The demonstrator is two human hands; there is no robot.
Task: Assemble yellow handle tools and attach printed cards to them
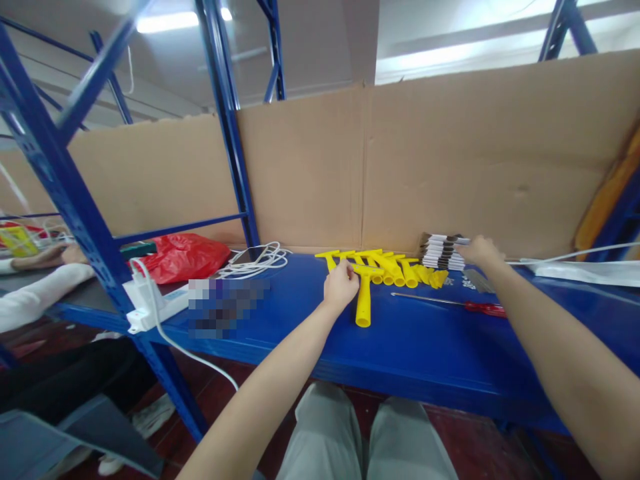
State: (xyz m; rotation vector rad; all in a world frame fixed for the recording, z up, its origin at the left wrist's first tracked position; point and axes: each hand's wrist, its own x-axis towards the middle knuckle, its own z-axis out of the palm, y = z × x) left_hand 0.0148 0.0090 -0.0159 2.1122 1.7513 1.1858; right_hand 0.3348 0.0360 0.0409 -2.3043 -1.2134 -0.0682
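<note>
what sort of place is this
Probably a small workshop or assembly station: a blue metal rack serves as a bench, holding a row of matching yellow T-shaped parts and a red-handled screwdriver.

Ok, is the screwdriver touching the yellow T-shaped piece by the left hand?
Apart. The head view shows blue shelf surface between the tip of the screwdriver and the yellow T-shaped piece at the left hand.

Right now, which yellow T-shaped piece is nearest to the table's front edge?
The yellow T-shaped piece held at its top by the left hand; the other yellow pieces lie grouped farther back.
</note>
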